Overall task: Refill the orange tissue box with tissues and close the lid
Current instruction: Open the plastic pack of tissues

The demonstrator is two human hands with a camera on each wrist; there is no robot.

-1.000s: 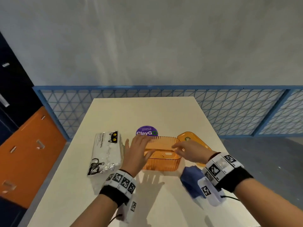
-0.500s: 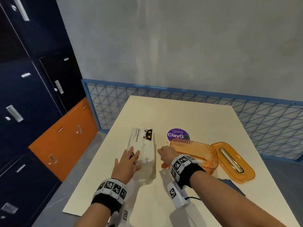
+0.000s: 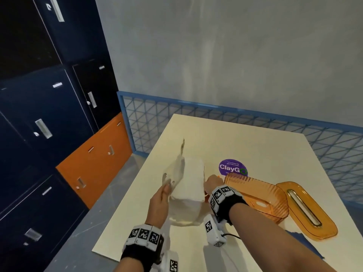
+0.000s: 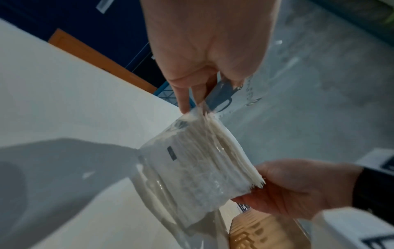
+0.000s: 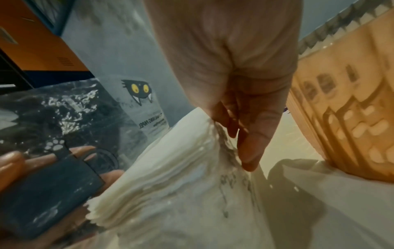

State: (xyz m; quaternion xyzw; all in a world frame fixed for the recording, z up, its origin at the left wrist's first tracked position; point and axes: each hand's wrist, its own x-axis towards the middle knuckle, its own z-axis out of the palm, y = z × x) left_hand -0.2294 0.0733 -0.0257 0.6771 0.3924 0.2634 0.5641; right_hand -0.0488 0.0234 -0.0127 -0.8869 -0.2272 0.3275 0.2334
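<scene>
The tissue pack, a white stack in a clear wrapper with a cat print, is held tilted above the table. My left hand pinches the loose wrapper flap on the pack's left. My right hand grips the pack's right side, fingers curled on the crumpled wrapper by the stack. The open orange tissue box stands just right of my right wrist. Its orange lid lies flat beside it, further right.
A purple ClayGo sticker lies behind the box. A blue cloth shows under my right forearm. Dark blue and orange lockers stand off the table's left edge. A blue mesh rail runs behind the table.
Both hands left the orange box for the tissue pack and lifted it off the table. The wrapper now spreads open on the left. The head view swung left.
</scene>
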